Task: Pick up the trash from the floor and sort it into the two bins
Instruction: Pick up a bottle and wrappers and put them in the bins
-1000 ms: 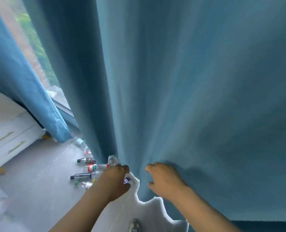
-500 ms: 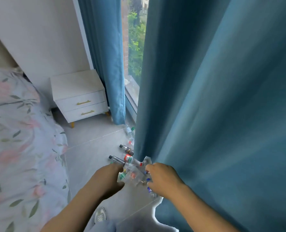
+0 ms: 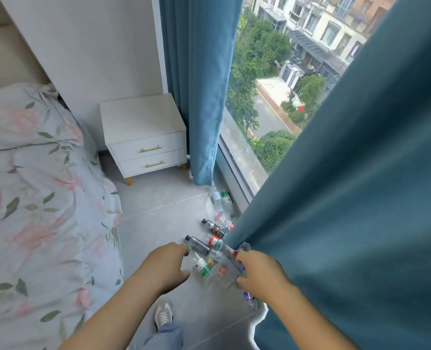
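While the left hand (image 3: pixel 167 266) grips its left side and the right hand (image 3: pixel 258 274) grips its right, the bundle of bottles (image 3: pixel 204 267) sits between them. It's clear plastic with green, red and yellow bits showing through. Fingers on both hands are curled onto it. Can't tell if it's off the floor (image 3: pixel 158 210) or resting on it.

The bundle is right at the edge of the near curtain (image 3: pixel 360 198), and the right hand is up against the fabric.

More trash:
- A dark bottle (image 3: pixel 198 245) lies on its side at the top edge of the bundle, near the left fingertips.
- The loose bottles (image 3: pixel 217 227) run in a ragged line on the floor along the window (image 3: pixel 272 84), from the bundle to the foot of the far curtain (image 3: pixel 199 97). All are lying down and some touch.
- One blue-label bottle (image 3: pixel 249 297) is on the floor just below the right wrist, beside the near curtain.

Surroundings: the white nightstand (image 3: pixel 143 137) with two drawers stands just left of the far curtain, against the wall. The bed (image 3: pixel 32 198) with floral covers fills the left side. One shoe (image 3: pixel 162 317) is on the floor below the left forearm.
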Available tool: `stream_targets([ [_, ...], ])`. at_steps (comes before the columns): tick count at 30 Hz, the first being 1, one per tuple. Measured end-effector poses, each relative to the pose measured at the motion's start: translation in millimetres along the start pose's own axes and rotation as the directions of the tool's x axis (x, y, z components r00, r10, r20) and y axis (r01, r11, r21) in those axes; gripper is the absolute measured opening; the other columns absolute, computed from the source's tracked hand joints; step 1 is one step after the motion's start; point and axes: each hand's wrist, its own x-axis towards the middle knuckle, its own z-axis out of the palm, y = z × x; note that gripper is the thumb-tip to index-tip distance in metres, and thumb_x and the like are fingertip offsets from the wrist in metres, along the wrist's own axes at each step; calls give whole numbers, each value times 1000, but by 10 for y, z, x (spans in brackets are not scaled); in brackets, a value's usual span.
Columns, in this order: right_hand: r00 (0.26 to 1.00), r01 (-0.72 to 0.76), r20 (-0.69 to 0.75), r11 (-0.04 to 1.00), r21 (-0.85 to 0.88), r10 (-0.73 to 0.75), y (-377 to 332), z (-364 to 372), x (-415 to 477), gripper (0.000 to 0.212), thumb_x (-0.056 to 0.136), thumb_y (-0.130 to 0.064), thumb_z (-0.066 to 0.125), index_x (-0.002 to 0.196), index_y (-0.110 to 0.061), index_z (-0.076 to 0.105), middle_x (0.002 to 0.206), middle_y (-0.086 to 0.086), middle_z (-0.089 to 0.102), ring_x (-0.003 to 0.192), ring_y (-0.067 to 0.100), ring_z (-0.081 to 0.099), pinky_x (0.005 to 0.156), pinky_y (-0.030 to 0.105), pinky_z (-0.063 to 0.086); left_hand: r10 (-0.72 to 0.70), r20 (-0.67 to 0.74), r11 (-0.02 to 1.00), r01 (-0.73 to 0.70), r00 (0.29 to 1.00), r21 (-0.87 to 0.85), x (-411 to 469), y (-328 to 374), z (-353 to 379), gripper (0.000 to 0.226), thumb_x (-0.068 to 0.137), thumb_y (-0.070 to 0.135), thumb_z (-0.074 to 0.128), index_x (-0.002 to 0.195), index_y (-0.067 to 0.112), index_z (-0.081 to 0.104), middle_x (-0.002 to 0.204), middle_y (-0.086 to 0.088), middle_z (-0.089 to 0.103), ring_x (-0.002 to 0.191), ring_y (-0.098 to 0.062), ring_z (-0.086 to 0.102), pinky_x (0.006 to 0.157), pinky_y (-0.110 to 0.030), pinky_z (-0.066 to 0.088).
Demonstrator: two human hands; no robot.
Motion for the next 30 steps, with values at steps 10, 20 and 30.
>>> stream_targets([
  [10,991,-112,78,993,36,109,-133,231,903,8,87,-19,48,92,-23,42,89,-4,46,80,22,43,66,30,36,26,94,999,-30,995,36,855,-562,-184,43,89,29,53,131,20,48,127,-1,55,113,-21,55,93,-32,46],
  [20,994,-75,78,997,18,73,321,654,1871,16,90,-22,52,105,-17,54,98,1,57,90,25,59,67,31,42,-41,163,999,39,986,10,1790,-653,421,42,89,27,51,129,18,50,124,-3,55,110,-23,56,91,-33,47],
  [30,995,-45,89,999,3,44,874,1920,3217,24,88,-17,57,112,-14,56,106,4,63,94,25,63,76,36,54,-32,141,996,19,990,90,3232,-983,1639,36,90,26,52,123,14,52,122,-6,56,110,-26,56,92,-36,47],
])
